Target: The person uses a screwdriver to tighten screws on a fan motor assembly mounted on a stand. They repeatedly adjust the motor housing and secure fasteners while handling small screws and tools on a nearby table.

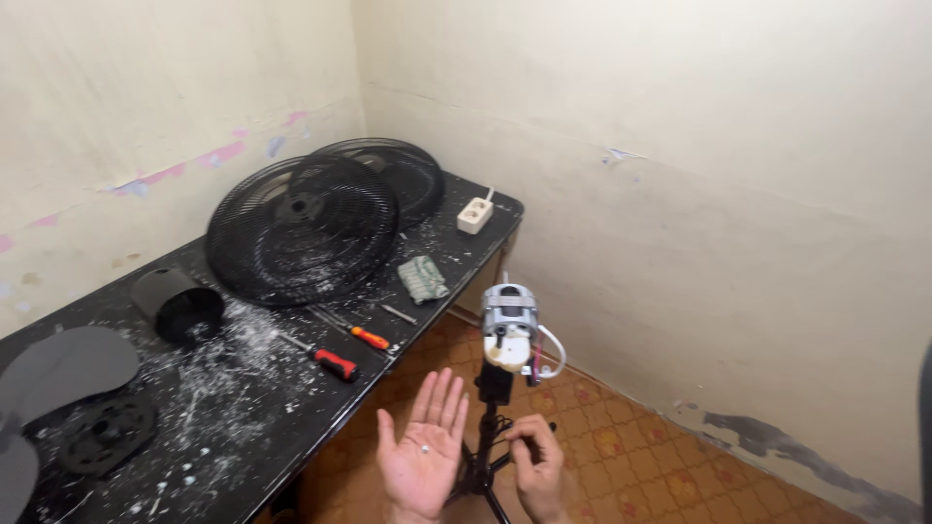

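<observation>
My left hand [424, 448] is held flat, palm up, with a tiny silver screw [424, 448] resting on the palm. My right hand [539, 469] is curled beside it, fingers pinched near the black stand pole [485, 442]; what it pinches is too small to tell. Just above both hands stands a bare fan motor [509, 325] on the stand, with a white cable looping at its right side.
A black table [252, 427] speckled with white debris holds two black fan grilles [303, 229], a black motor cover [175, 303], fan blades [58, 374], two red-handled screwdrivers [335, 364], a folded cloth [422, 278] and a white power socket [474, 214]. Cream walls enclose the corner.
</observation>
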